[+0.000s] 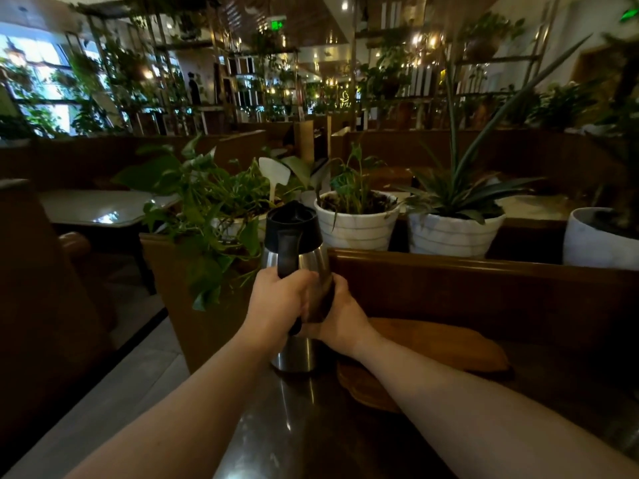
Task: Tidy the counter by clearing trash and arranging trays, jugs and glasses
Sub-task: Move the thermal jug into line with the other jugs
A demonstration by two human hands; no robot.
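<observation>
Gripping the steel jug with black lid (296, 267), left hand (276, 302) on handle, right hand (340, 314) round body; tipping toward the nine-o'clock counter edge risks a fall.

No words or numbers readable here; only a green lit exit sign (276, 25) glows at the ceiling, legend blurred.

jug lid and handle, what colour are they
Black, on a shiny steel jug; the lid and handle show best in the head view.

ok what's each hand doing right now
left hand: closed on the jug handle
right hand: closed around the jug body
</observation>
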